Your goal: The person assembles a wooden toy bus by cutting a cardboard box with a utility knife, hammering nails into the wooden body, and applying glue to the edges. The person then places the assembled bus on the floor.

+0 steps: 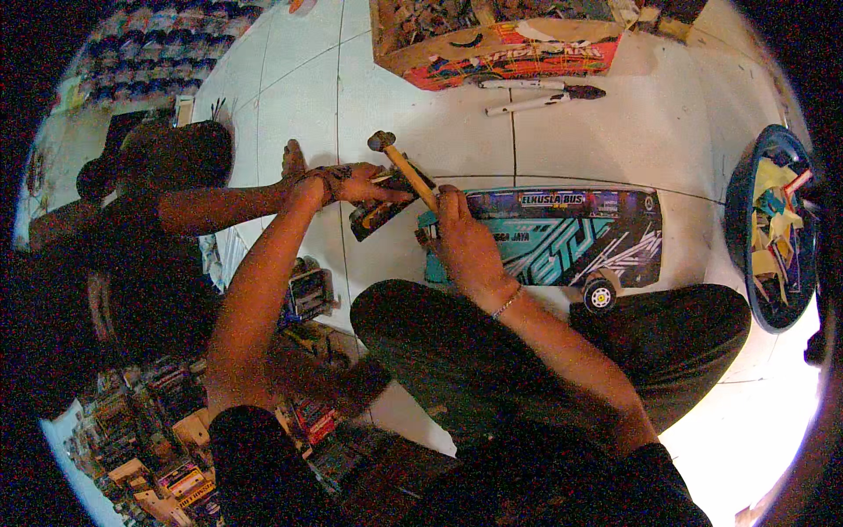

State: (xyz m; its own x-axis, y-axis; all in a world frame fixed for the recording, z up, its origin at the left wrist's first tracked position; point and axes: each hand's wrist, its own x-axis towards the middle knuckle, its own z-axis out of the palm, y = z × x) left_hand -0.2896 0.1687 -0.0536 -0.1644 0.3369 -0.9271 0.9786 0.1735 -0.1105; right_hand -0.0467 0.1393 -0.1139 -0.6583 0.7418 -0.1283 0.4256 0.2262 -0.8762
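My right hand (470,241) is closed around the yellow wooden handle of a hammer (409,174). The hammer's metal head points up and to the left. My left hand (353,183) grips a small dark panel piece (379,213) just left of the handle; its fingers are partly hidden. Beside and partly behind my right hand, a toy bus (562,233) lies on its side, teal and black with printed graphics. One black wheel (600,295) with a pale hub shows at its near edge.
At the left sits another person, whose hand (294,160) rests beyond my left wrist. White-handled snips (544,95) lie before a scrap-filled cardboard box (509,57). A dark blue basin (742,250) of scraps stands right. Several small wooden toy parts (167,430) crowd the lower left.
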